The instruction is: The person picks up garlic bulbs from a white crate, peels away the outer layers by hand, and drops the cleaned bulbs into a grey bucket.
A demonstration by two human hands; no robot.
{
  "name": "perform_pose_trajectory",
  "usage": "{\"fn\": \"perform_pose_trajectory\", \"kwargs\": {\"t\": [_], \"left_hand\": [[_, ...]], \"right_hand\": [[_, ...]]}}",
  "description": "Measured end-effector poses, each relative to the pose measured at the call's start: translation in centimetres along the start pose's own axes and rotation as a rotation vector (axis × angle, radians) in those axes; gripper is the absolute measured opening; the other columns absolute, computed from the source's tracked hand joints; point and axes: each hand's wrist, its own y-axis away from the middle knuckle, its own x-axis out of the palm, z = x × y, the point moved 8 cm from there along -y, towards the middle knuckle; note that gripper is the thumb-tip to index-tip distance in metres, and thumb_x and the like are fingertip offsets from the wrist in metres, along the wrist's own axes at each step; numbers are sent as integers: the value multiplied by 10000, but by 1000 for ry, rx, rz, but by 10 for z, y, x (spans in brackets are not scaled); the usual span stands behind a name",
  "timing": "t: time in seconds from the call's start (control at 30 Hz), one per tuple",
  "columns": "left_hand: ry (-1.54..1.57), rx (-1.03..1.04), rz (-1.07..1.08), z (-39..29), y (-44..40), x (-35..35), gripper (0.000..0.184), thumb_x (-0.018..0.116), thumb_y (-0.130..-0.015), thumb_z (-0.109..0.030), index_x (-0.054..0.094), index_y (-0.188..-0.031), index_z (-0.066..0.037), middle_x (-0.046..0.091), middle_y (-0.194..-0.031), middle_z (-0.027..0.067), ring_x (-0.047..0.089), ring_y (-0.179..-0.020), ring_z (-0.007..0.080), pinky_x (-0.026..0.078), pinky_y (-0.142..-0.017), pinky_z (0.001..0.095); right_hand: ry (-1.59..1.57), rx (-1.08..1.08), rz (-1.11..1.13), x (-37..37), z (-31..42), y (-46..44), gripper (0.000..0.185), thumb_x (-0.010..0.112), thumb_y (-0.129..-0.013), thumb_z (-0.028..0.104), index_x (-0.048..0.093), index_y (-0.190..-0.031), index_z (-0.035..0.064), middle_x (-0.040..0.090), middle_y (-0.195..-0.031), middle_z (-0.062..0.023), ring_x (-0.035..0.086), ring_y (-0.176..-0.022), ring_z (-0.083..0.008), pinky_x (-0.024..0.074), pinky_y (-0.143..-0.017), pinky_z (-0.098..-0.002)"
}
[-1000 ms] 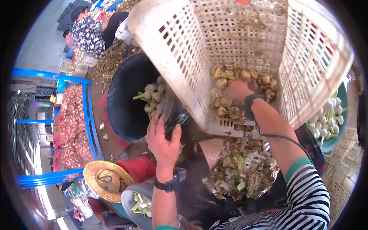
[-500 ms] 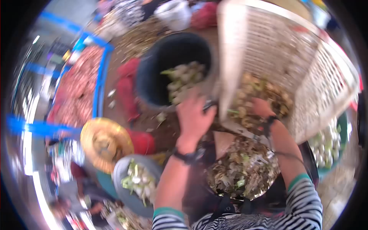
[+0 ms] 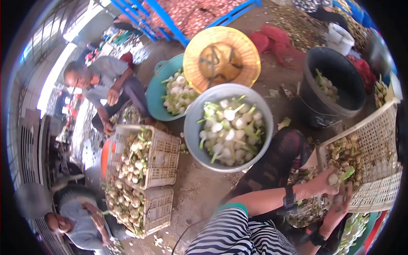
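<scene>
Well to the left of the left hand [image 3: 316,187], slatted crates [image 3: 165,157] hold stemmed bulbs [image 3: 131,170]; nearer, a grey basin [image 3: 193,123] holds white bulbs [image 3: 231,131]. The left hand pinches a green-stemmed bulb [image 3: 333,179]. Just beside it, the right hand [image 3: 338,208] has its fingers bent; whether they grip anything, I cannot tell. Immediately right of both hands, a tilted crate [image 3: 376,193] holds brownish bulbs [image 3: 342,151].

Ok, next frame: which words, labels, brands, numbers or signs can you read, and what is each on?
None: no text can be read here.
Crate, grey tub, black bucket: no lettering that I can make out.
Left wrist strap: dark, no legible mark.
White bucket: too small to tell.
</scene>
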Motion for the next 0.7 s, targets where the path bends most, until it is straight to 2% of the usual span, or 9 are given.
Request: {"fn": "perform_pose_trajectory", "kwargs": {"t": [0.07,0.13,0.17,0.27,0.37,0.53,0.57,0.67,0.7], "left_hand": [[-271,226,-92,-11,22,-3,764,720,-649,-146,326,-1290,-12,437,-1208,169,497,-1074,293,426,-879,393],[-838,570,-167,-36,46,12,759,715,-629,-145,337,-1276,-24,423,-1173,194,504,-1033,363,435,-852,409],[-805,621,-146,-43,52,17,781,707,-613,-154,330,-1288,-39,391,-1137,223,469,-1004,434,431,-846,436],[-745,635,-122,-56,69,12,767,698,-623,-158,333,-1290,-53,399,-1132,209,467,-1025,411,423,-851,438],[-654,594,-73,-63,85,2,791,719,-591,-135,344,-1281,-50,394,-1139,183,464,-1052,382,412,-889,407],[-568,501,-49,-57,92,-13,823,736,-551,-100,350,-1277,-61,361,-1194,174,444,-1085,366,395,-920,393],[-641,579,-88,-66,99,-13,788,727,-578,-108,357,-1274,-74,426,-1182,149,509,-1009,321,443,-853,372],[117,-54,169,-35,97,-13,725,711,-642,-128,356,-1274,-87,531,-1066,109,572,-874,256,488,-729,311],[403,-47,82,-19,88,-15,492,632,-778,-275,458,-1204,-99,605,-889,59,597,-677,198,487,-560,268]], "right_hand": [[-353,2,82,4,2,1,512,473,-918,192,339,-1369,-10,458,-1320,-172,463,-1196,-246,366,-997,-346],[154,-27,-28,-16,-17,7,555,494,-915,281,349,-1346,-37,470,-1292,-169,476,-1165,-239,377,-981,-336],[274,-160,-2,-7,-8,11,564,498,-916,309,361,-1330,-49,476,-1277,-163,480,-1150,-232,382,-972,-330],[356,-268,49,16,6,20,571,504,-926,344,387,-1302,-70,488,-1248,-152,487,-1119,-216,393,-954,-316],[413,-13,8,29,9,23,555,503,-930,314,381,-1319,-63,483,-1259,-154,485,-1119,-210,390,-953,-310],[529,10,92,20,5,31,457,456,-934,129,366,-1355,-25,482,-1289,-142,480,-1126,-204,376,-960,-308],[490,14,120,26,7,33,448,452,-930,111,376,-1351,-24,486,-1287,-140,479,-1128,-203,373,-959,-307],[674,-111,108,36,22,39,363,457,-895,43,486,-1247,-40,549,-1180,-106,503,-1070,-184,382,-923,-291],[668,-113,86,34,23,41,342,460,-886,34,506,-1216,-46,560,-1150,-96,511,-1043,-178,388,-911,-289]]}}
